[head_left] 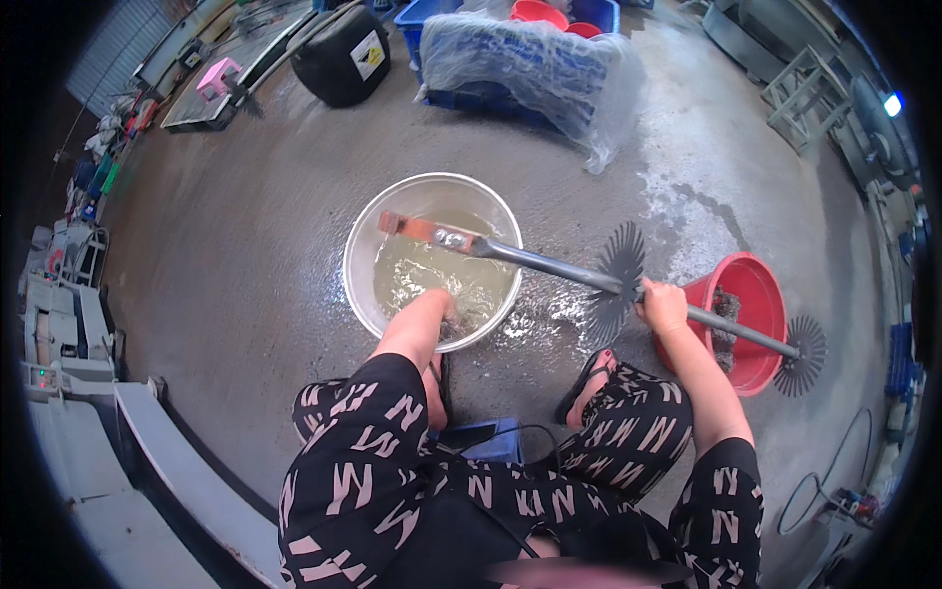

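My right hand is wrapped round a long grey metal rod, close beside a dark disc of thin radial fins. A second finned disc sits at the rod's right end. The other end, a flat copper-coloured bar with bolts, lies over a white round tub of cloudy water. Into that water reaches my left hand; its fingers are under the rippling surface, so I cannot see whether they hold anything. The rod's right part crosses above a red bucket.
Grey clumps lie in the red bucket. Ahead stand a blue crate draped with clear plastic film and a black jerrycan. A blue stool is beneath me. The concrete floor is wet; machinery lines the left.
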The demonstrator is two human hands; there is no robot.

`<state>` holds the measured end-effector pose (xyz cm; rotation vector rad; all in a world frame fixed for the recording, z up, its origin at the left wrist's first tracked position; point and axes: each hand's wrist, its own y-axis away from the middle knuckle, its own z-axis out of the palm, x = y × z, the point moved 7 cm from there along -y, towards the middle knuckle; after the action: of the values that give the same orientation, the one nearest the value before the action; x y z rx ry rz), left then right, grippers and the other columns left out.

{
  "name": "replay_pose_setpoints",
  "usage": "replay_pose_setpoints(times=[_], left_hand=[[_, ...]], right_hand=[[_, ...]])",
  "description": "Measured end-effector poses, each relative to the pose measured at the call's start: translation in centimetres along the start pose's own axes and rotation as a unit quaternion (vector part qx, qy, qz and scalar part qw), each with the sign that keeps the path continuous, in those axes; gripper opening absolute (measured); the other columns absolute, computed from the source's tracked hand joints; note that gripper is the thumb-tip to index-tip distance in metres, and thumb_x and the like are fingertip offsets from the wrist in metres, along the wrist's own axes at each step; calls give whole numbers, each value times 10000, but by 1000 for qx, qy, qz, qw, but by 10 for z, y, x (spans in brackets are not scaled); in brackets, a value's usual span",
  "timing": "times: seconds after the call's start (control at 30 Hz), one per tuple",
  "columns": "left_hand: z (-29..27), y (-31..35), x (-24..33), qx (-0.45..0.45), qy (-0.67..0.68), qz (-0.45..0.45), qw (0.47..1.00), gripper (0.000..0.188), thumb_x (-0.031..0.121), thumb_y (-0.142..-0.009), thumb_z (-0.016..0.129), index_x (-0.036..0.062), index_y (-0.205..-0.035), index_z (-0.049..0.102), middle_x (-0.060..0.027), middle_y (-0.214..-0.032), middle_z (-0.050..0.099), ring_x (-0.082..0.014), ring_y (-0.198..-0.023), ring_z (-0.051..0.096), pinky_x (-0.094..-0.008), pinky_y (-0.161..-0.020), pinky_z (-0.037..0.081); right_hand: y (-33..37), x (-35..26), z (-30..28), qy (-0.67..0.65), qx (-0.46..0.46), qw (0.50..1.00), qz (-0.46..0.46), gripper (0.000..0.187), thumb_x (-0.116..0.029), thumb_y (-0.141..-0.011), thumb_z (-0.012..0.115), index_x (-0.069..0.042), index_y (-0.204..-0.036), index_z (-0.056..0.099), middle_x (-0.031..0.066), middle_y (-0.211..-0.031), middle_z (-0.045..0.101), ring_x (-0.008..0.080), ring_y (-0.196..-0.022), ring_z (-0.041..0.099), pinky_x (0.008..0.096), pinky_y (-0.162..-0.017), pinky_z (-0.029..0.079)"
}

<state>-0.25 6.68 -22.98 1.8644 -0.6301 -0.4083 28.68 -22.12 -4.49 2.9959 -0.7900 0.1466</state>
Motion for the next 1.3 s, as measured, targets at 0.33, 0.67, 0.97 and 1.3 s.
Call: replay_pose_setpoints(times=[0.33, 0.67, 0.97, 1.3], left_hand=[[-95, 183, 30, 242, 166, 399, 869, 610, 231, -626, 744, 58, -1181, 559, -144, -1155, 594, -261, -1101, 559, -348, -921, 438], [-68, 232, 228, 622, 2, 368, 691, 337, 409, -731, 703, 119, -888, 632, -82, -874, 638, -272, -887, 589, -419, -778, 404], [-132, 228, 92, 671, 78, 101, 730, 290, 366, -749, 685, 113, -889, 657, -75, -894, 661, -262, -899, 580, -492, -857, 372], [-135, 227, 52, 728, 103, 102, 670, 328, 322, -719, 716, 102, -941, 616, -86, -847, 645, -264, -867, 587, -441, -795, 359]], right_hand=[[-3, 6, -4, -57, -51, 996, 48, 319, -290, -672, 705, -88, -909, 632, 157, -737, 656, 342, -697, 649, 448, -651, 529], [-9, 0, -6, -56, -60, 996, 35, 263, -299, -698, 703, -104, -863, 638, 146, -757, 664, 333, -728, 654, 444, -680, 532], [-7, 5, -8, -74, -21, 997, -3, 230, -262, -702, 687, -91, -840, 618, 144, -730, 653, 333, -711, 648, 452, -655, 523], [-8, 10, 1, -59, -31, 998, 12, 233, -244, -702, 693, -97, -859, 605, 137, -737, 654, 345, -713, 646, 453, -650, 522]])
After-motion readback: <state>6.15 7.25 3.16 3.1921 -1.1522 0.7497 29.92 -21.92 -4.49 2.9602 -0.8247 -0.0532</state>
